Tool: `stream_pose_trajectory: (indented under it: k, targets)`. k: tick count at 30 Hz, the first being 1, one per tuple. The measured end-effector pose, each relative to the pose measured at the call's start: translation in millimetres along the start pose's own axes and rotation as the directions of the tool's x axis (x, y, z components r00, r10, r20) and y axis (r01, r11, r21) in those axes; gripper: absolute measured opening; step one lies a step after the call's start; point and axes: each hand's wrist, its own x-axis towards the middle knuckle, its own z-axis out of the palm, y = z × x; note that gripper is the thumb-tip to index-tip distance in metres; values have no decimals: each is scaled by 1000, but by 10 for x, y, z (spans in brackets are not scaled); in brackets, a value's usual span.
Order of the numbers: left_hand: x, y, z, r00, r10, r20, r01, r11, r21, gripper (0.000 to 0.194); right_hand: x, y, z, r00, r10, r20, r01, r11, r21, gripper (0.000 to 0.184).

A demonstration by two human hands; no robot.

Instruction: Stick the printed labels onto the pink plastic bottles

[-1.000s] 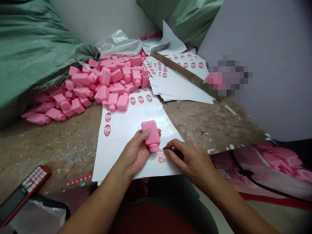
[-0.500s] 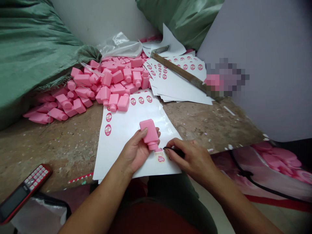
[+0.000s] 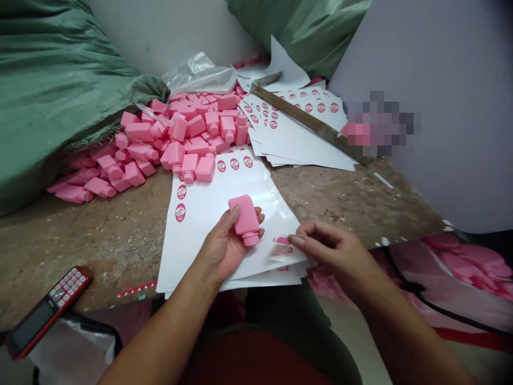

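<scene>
My left hand point(image 3: 224, 240) is wrapped round a small pink plastic bottle point(image 3: 244, 214), its neck tilted down towards me. Between the thumb and fingertips of my right hand point(image 3: 331, 243) is the edge of a pink and white sticker point(image 3: 282, 243). The sticker is partly lifted from the top of a stack of white label sheets point(image 3: 204, 230), and the sheet's near right corner is raised with it. Whether the sticker is wholly free of its backing I cannot tell. Both hands are above the sheets, the bottle just left of the sticker.
Many pink bottles point(image 3: 196, 125) are heaped at the back, a few resting on the sheets' far edge. A wooden-handled tool point(image 3: 300, 115) lies across more label sheets point(image 3: 290, 141). A red phone point(image 3: 48, 313) lies front left. Green sacks point(image 3: 68, 85) stand behind.
My right hand has moved right and slightly up, pulling the sticker and the sheet's corner up. The dark thin object in it no longer shows. My left hand still holds the bottle.
</scene>
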Motion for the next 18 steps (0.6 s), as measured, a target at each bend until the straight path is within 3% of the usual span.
stream_pose_trajectory:
  k: [4, 12, 18]
  targets:
    - [-63, -23, 32, 996, 65, 69, -73, 990, 118, 28, -46, -139, -91, 996, -24, -83, 28, 999, 43, 39]
    - [-418, 6, 190, 993, -5, 120, -15, 986, 166, 32, -32, -375, 19, 997, -73, 38, 71, 995, 68, 36]
    - [-536, -39, 165, 988, 5, 155, -28, 990, 142, 43, 6, -349, 91, 995, -74, 63, 67, 992, 109, 37]
